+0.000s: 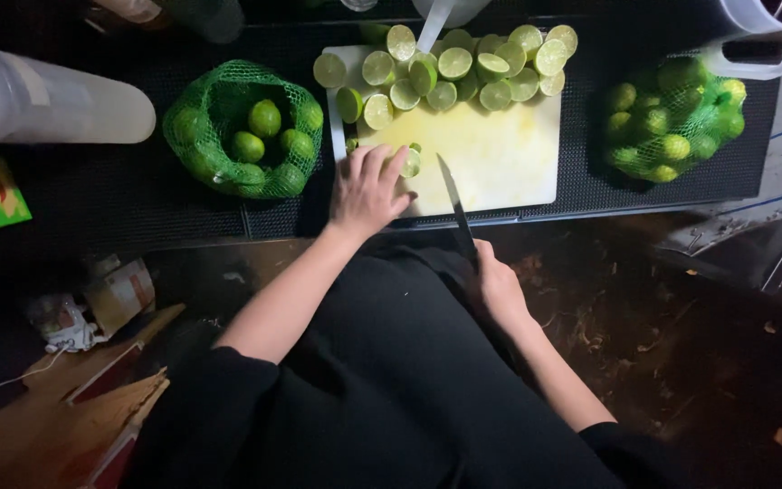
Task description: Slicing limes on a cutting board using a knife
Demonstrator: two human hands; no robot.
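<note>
**Lime halves on the board, knife held back**

The left hand lies palm down on the near left corner of the white cutting board, fingers spread and curled over a lime half that peeks out at its two o'clock side. The right hand sits well off the board at about five o'clock from the left one, closed around the handle of a knife; the blade points up toward eleven o'clock, its tip over the board just beside the covered lime half, not touching it as far as can be seen.

At twelve o'clock from the hands, a heap of cut lime halves crowds the far edge of the board, cut faces mostly up. At nine o'clock from the board stands an open green mesh bag of whole limes; at three o'clock lies a second mesh bag of limes, fuller. The board and both bags rest on a black mat. A pale plastic container lies on its side far out at nine o'clock.
</note>
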